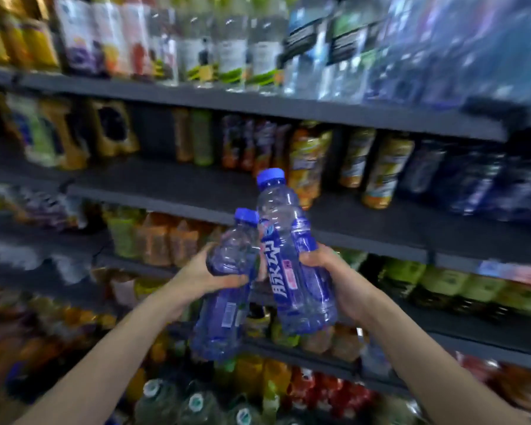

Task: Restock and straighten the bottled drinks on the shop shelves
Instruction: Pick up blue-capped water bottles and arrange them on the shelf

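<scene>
Two blue bottles in your hands, ready to shelve.

Your left hand (218, 276) grips the lower blue bottle (224, 302) at its waist; your right hand (325, 271) grips the taller blue bottle (292, 259), touching it, both held before the grey shelf (172, 182). Separate them and set one upright at a time. Beyond that shelf's bare front, orange-labelled bottles (310, 161) crowd the right, so mind knocking them.

The blue label (292, 271) of the taller bottle (295, 256) carries large white Chinese characters, seemingly 脉动; all shelf labels are too blurred to read.
</scene>
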